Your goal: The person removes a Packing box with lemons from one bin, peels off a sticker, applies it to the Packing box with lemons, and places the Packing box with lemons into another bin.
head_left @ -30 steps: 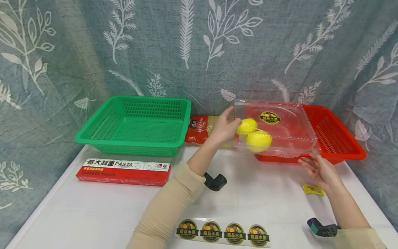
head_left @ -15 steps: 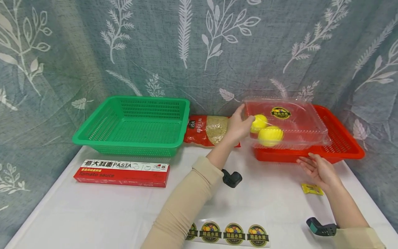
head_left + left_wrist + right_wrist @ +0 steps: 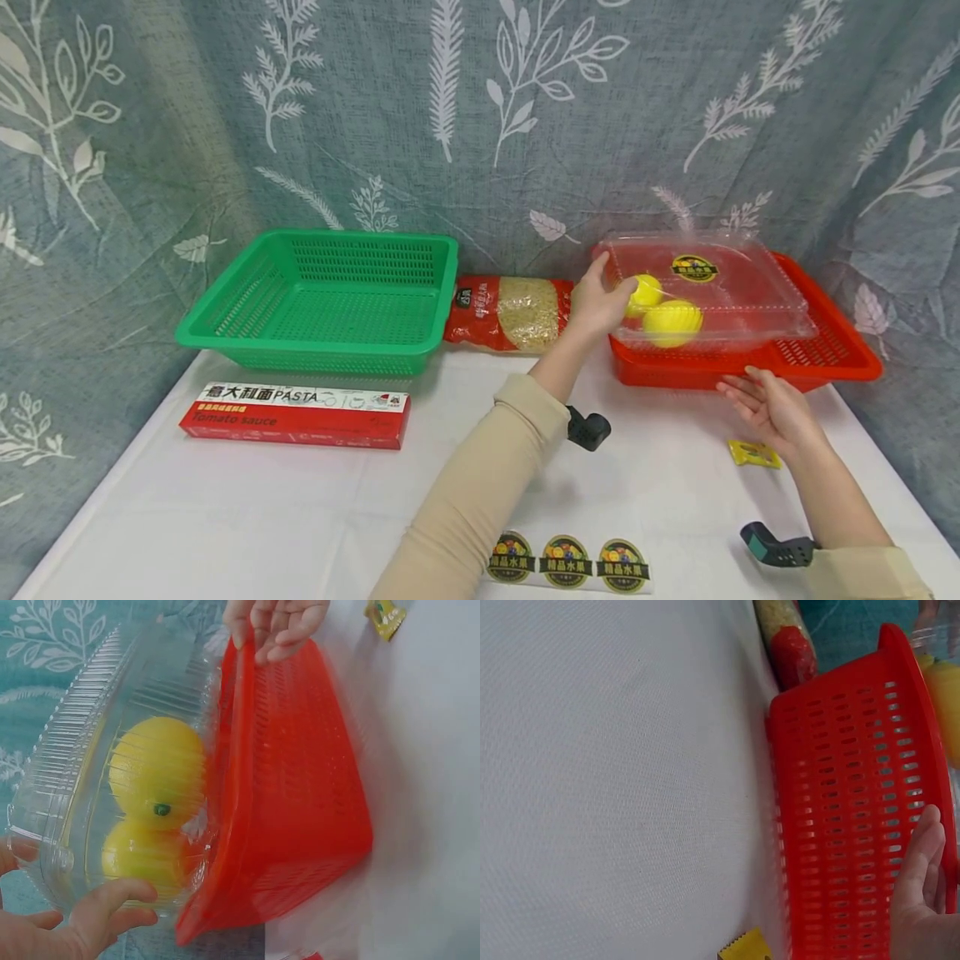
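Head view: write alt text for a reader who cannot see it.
A left hand holds a clear plastic box containing two yellow fruits over a red basket. The right hand is open beside the basket's front. An empty green basket sits left.

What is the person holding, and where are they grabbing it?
The left hand grips the clear plastic box of lemons by its left end. The right hand holds nothing.

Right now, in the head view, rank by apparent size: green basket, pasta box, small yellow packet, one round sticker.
1. green basket
2. pasta box
3. The round sticker and the small yellow packet look alike; the sticker sits nearer the camera, so I leave them unranked.
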Tool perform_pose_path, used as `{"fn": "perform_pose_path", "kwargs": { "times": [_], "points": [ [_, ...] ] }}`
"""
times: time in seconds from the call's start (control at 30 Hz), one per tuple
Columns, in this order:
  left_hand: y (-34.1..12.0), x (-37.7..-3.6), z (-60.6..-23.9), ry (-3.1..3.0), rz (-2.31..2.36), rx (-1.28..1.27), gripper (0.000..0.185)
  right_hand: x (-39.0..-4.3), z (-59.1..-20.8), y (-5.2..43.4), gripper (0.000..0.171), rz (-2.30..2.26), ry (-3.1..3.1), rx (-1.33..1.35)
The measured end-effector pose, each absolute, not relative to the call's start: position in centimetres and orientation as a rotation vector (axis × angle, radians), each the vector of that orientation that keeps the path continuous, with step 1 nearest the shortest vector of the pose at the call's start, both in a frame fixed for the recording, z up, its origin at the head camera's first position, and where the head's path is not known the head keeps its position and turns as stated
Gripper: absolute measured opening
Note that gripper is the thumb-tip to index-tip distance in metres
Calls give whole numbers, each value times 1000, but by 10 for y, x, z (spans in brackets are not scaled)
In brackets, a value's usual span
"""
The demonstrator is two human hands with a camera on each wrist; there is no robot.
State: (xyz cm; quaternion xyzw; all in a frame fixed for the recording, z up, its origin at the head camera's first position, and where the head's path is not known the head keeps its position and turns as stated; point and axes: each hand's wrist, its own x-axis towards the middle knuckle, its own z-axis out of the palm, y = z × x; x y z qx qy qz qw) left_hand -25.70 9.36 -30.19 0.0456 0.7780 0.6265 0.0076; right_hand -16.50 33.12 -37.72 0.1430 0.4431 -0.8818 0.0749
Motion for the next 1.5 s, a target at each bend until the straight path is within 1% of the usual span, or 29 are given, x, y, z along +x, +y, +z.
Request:
{"fn": "perform_pose_path", "kwargs": {
  "times": [0.07, 0.2, 0.6, 0.77, 1.03, 1.2, 1.37, 1.5],
  "points": [
    [97, -257, -302, 2459, 1948, 142, 58, -165, -377, 331, 33, -2643, 1341, 433],
    [102, -257, -304, 2487, 1914, 127, 58, -165, -377, 332, 33, -2643, 1348, 443],
    [115, -255, -312, 2387, 1949, 78, 59, -166, -376, 331, 15, -2636, 1346, 427],
    [117, -255, -316, 2382, 1917, 38, 59, -166, -375, 332, 13, -2629, 1350, 414],
    [119, -254, -321, 2463, 1886, 43, 57, -166, -375, 331, 16, -2626, 1358, 415],
    [122, -252, -325, 2499, 1866, -46, 56, -167, -375, 330, 20, -2632, 1369, 418],
    [124, -251, -326, 2564, 1796, -58, 55, -168, -374, 329, 30, -2623, 1374, 457],
    [126, -252, -324, 2628, 1675, -39, 58, -167, -374, 330, 36, -2609, 1385, 488]
  ]
}}
